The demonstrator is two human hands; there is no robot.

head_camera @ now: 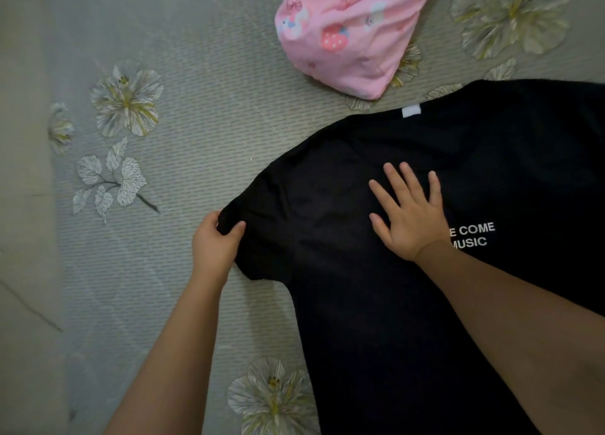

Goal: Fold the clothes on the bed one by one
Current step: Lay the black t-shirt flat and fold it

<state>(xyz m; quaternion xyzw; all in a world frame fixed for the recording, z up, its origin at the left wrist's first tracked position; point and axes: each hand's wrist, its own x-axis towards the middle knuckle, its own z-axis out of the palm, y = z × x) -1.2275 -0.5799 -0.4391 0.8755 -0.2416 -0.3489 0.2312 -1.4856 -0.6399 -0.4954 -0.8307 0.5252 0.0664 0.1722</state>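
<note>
From the head camera, a black T-shirt (409, 303) lies spread flat on the bed (212, 123), filling the right and lower part of the view, collar pointing up toward the far side with a small white label (411, 110) showing at the neck. The left hand (214, 246) is down at the tip of the left sleeve, fingers (235, 229) curled and thumb over the top, pinching the sleeve edge where it meets the sheet. The right hand (407, 217) lies palm-down on the chest of the shirt, its fingers straight and spread apart, pressing on the fabric. Just right of that hand, white lettering (471, 235) reads "COME" and "MUSIC", partly hidden by the wrist. Up top, a pink printed cloth (347, 32) sits bunched on the flower-patterned sheet, just beyond the collar, close to the shirt but not clearly touching it.
</note>
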